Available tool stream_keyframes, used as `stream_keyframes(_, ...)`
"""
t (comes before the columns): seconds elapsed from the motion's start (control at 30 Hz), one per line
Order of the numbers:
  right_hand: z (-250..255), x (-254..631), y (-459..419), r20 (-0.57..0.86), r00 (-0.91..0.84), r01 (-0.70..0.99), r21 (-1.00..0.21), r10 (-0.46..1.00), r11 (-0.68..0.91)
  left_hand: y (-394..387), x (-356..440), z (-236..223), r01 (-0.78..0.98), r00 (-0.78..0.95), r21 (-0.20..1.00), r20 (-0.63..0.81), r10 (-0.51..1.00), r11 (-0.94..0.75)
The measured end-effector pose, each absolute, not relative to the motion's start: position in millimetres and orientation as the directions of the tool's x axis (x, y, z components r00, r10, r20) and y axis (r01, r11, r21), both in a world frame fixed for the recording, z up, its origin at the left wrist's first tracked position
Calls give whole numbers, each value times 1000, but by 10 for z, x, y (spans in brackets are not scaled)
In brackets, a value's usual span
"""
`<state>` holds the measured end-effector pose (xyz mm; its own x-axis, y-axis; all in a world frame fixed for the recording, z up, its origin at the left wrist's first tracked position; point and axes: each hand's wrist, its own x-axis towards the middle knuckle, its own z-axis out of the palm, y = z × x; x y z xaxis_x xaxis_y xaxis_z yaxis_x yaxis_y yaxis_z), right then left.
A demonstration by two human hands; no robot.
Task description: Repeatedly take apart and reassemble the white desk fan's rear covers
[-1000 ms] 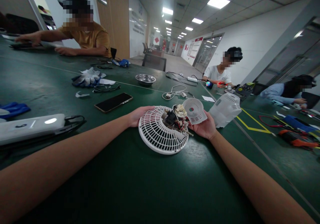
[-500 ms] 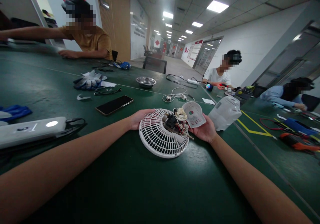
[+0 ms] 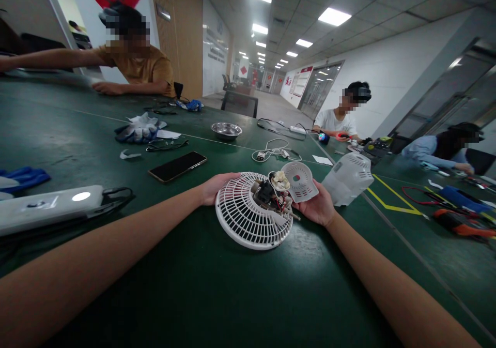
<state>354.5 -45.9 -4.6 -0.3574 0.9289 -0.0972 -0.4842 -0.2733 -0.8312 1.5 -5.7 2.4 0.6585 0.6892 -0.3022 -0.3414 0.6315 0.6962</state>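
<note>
Dark green surface (image 3: 194,296), centre frame: round white plastic fan grille (image 3: 248,221) lies flat, motor and wiring (image 3: 271,193) exposed at its hub. Left hand (image 3: 215,186) grips the grille's far-left rim. Right hand (image 3: 320,206) cradles the small round white vented motor cover (image 3: 300,181), tilted up off the hub. Looks mid-teardown; the next move likely needs that cover clear of the wires, steady hold on the rim.
</note>
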Motion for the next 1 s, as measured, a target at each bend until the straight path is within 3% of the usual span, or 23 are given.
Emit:
stream_keyframes(0.27,-43,3517,-489,-104,-321,-492,-831,941,-260,-36,34,8,-334,616,732,-308,725,594)
stream_keyframes(0.43,-12,3466,-521,-104,-294,-473,-848,950,-240,-31,93,-25,-327,503,812,-284,816,484)
stream_keyframes(0.6,41,3339,-608,-102,-148,-474,-866,984,-161,7,105,-113,-219,321,958,-109,941,186)
stream_keyframes(0.7,74,3225,-689,-98,-13,-445,-891,995,-94,-3,65,-117,-40,264,997,78,961,-69)
stream_keyframes(0.77,91,3145,-749,-57,84,-403,-915,995,-19,-42,27,-73,119,312,953,229,922,-278)
stream_keyframes(0.87,115,3044,-824,91,174,-286,-948,981,139,-130,-15,29,260,452,791,406,794,-553)
stream_keyframes(1.0,142,2967,-875,338,199,-35,-936,920,351,-192,-25,107,329,612,653,402,681,-682)
